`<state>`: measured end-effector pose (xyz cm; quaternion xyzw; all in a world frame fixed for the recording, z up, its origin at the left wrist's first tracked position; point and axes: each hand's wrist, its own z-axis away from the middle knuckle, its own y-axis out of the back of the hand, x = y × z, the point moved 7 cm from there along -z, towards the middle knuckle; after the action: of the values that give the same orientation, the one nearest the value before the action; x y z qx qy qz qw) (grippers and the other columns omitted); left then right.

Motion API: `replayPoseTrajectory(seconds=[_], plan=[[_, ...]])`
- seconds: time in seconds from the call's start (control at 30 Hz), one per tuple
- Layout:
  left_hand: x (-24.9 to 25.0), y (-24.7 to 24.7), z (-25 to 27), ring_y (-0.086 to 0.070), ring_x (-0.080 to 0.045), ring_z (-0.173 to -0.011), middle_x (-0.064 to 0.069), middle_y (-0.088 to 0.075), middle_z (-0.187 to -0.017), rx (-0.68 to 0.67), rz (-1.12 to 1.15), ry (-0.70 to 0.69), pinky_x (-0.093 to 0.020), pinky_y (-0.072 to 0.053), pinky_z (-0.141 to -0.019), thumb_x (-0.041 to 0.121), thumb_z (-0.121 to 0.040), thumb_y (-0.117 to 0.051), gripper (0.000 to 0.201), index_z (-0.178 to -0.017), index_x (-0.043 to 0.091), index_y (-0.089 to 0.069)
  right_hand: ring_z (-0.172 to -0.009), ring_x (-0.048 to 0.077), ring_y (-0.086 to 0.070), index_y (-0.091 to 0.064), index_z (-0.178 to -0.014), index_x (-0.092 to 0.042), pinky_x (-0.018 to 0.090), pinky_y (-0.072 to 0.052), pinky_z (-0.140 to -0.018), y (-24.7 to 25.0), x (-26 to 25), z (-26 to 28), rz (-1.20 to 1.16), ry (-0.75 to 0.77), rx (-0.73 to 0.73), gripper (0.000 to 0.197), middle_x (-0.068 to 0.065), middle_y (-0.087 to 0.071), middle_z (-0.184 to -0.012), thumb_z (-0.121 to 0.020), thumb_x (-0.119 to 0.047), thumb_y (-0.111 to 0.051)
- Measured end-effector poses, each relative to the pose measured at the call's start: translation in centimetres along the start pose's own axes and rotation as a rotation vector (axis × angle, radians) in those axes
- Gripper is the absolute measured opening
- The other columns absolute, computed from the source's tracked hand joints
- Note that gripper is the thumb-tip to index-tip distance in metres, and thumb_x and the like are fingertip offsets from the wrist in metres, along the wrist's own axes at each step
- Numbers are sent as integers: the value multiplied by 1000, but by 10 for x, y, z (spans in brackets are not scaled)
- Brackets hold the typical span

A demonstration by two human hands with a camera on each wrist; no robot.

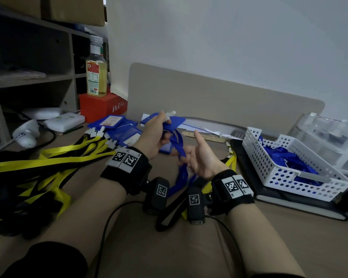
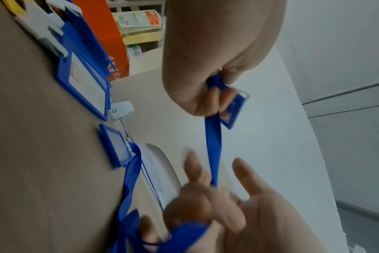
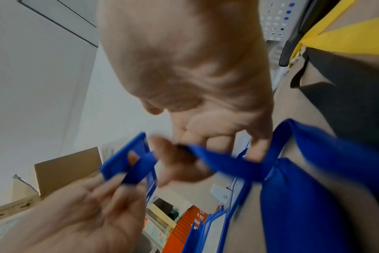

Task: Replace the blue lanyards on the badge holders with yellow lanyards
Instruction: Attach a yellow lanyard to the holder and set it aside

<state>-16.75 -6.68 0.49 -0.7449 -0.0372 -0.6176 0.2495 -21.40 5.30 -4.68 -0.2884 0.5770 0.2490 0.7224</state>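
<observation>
Both forearms reach over the desk [image 1: 189,247]. Left hand [image 1: 152,135] grips a blue badge holder [image 1: 174,119] raised above it; right hand [image 1: 200,159], index finger out, seemingly pinches its blue lanyard [image 1: 178,143]. Yellow lanyards [image 1: 54,155] lie left.

A bottle of yellow liquid [image 1: 96,71] is stood upright on an orange box [image 1: 100,106] at the back left of the tabletop [image 1: 169,247]. A white perforated basket [image 1: 285,167] is set at the right, beside clear plastic drawers [image 1: 329,137]. Shelving [image 1: 32,77] is seen behind.
</observation>
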Motion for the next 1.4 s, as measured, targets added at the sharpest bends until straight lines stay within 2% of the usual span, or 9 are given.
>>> replayPoseTrajectory(seconds=[0.17, 0.33, 0.57, 0.67, 0.73, 0.87, 1.1, 1.2, 1.4], plan=[[3, 28, -3, -28, -13, -51, 0, -33, -65, 211, -116, 33, -24, -21, -47, 29, -97, -36, 30, -70, 20, -42, -37, 11, -25, -42, -56, -15, 24, -36, -53, 22, -13, 14, -275, 113, 30, 43, -7, -23, -37, -87, -43, -53], [-6, 24, -8, -45, -20, -66, -5, -46, -79, 176, -211, 64, -26, -29, -54, 31, -96, -38, 31, -69, 19, -46, -54, 7, -45, -73, -78, -19, 25, -42, -61, 36, -33, 16, -530, 400, 40, 27, -9, -44, -56, -89, -29, -50], [-19, 3, -1, -42, -12, -49, -2, -46, -65, -1, -361, 141, -19, -23, -43, 35, -99, -35, 32, -76, 18, -49, -102, 18, -66, -69, -101, -31, 38, -58, -76, 46, -36, 18, -788, 487, 127, 21, -3, -68, -111, -95, -34, -49], [-20, 2, -1, -43, -13, -50, -3, -47, -66, -12, -336, 137, -20, -24, -42, 35, -100, -36, 34, -74, 17, -49, -67, 9, -67, -62, -101, -22, 26, -57, -61, 55, -37, 18, -859, 506, 168, 19, -5, -70, -83, -100, -30, -45], [-19, 1, -2, -44, -13, -51, -5, -47, -68, -24, -298, 121, -18, -27, -36, 33, -100, -37, 32, -75, 15, -49, -40, 3, -43, -60, -97, -15, 17, -41, -39, 57, -35, 17, -739, 454, 240, 18, -7, -54, -61, -101, -25, -45], [-14, -2, -4, -49, -16, -57, -7, -49, -71, -30, -279, 79, -21, -33, -41, 35, -100, -37, 34, -76, 15, -51, -38, 3, -27, -64, -95, -11, 15, -19, -31, 53, -24, 15, -117, 251, 407, 26, -5, -39, -58, -101, -25, -44], [-13, 1, -6, -53, -20, -78, -4, -55, -81, -5, -296, 26, -35, -39, -75, 41, -100, -38, 38, -76, 19, -59, -35, 6, -19, -70, -89, -15, 18, -16, -37, 11, -10, 22, 491, 10, -7, 47, -9, -27, -40, -97, -51, -41], [-15, 2, -6, -57, -19, -76, -4, -56, -82, 9, -297, 28, -32, -41, -68, 40, -101, -37, 37, -80, 19, -59, -36, 8, -23, -71, -81, -16, 19, -18, -37, 7, -12, 21, 519, 102, -77, 29, -3, -32, -45, -97, -32, -52], [-17, 4, -8, -55, -13, -65, 0, -59, -90, 29, -272, 87, -26, -39, -56, 38, -103, -34, 36, -92, 19, -62, -42, 8, -30, -60, -72, -15, 21, -24, -42, 47, -37, 24, 167, 330, 339, 32, -6, -35, -48, -100, -25, -49]])
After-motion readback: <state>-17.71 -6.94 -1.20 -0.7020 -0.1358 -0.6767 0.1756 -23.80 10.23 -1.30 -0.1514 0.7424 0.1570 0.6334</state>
